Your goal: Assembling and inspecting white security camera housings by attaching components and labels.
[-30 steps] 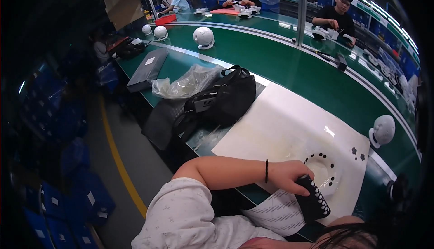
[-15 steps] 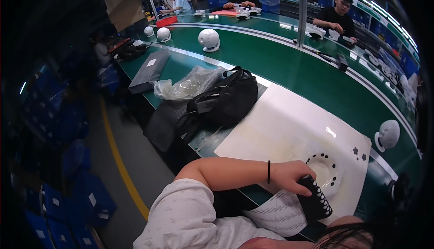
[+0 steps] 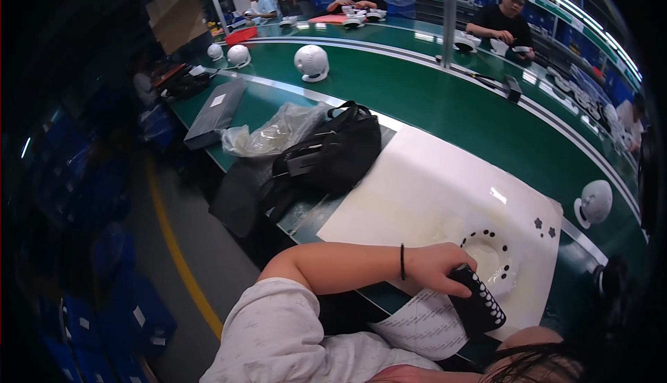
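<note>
My left hand [image 3: 436, 268] reaches across from the lower left, a thin black band on its wrist, and is closed on a black oblong part [image 3: 479, 304] dotted with rows of white spots. The part rests at the near edge of a white mat [image 3: 424, 188], beside a clear round piece ringed with dark dots [image 3: 492, 258]. A printed white paper sheet [image 3: 422, 325] lies just under the hand. My right hand is out of view.
A black bag [image 3: 332, 153], a crumpled clear plastic bag [image 3: 274, 131] and a flat grey box [image 3: 215, 112] lie on the green bench to the left. White round devices [image 3: 311, 62] [image 3: 594, 202] stand along the green conveyor [image 3: 451, 105]. Several people work at the far side.
The view has shifted slightly, so the bench and bag sit a little further right. My left hand stays closed on the black dotted part in the same place.
</note>
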Demonstrator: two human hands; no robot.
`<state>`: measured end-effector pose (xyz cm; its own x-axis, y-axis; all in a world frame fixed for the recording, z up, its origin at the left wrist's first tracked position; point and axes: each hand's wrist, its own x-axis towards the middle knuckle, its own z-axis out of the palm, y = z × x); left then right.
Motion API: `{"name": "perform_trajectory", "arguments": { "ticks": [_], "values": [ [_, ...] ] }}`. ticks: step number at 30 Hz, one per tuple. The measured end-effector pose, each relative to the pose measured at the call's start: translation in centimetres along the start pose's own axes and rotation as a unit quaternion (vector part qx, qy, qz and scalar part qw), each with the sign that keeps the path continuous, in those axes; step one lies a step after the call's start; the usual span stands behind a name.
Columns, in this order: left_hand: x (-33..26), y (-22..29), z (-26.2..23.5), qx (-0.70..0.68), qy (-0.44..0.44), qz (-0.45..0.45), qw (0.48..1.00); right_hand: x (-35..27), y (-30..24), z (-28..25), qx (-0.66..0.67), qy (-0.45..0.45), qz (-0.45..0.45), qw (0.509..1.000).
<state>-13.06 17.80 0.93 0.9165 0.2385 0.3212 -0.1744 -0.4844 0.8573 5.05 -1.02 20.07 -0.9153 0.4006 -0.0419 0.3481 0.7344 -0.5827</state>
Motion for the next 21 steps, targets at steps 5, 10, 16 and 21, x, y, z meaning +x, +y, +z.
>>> {"name": "perform_trajectory", "arguments": {
  "ticks": [5, 10, 16, 21],
  "values": [
    [-0.1, 0.2, -0.2, 0.025, -0.005, -0.024, 0.999, 0.4, 2.4, 1.1, -0.044, 0.047, -0.152, 0.986],
    [0.1, -0.1, 0.0, 0.013, -0.011, -0.035, 0.999, 1.6, 2.4, -0.3, -0.055, 0.071, -0.15, 0.985],
    [-0.1, 0.2, -0.4, 0.026, -0.012, -0.034, 0.999, -1.3, 2.0, 1.0, 0.008, 0.078, -0.134, 0.988],
    [0.0, 0.1, -0.2, 0.024, -0.013, -0.029, 0.999, -3.0, 2.3, 1.7, -0.087, 0.094, -0.286, 0.95]
  ]
}}
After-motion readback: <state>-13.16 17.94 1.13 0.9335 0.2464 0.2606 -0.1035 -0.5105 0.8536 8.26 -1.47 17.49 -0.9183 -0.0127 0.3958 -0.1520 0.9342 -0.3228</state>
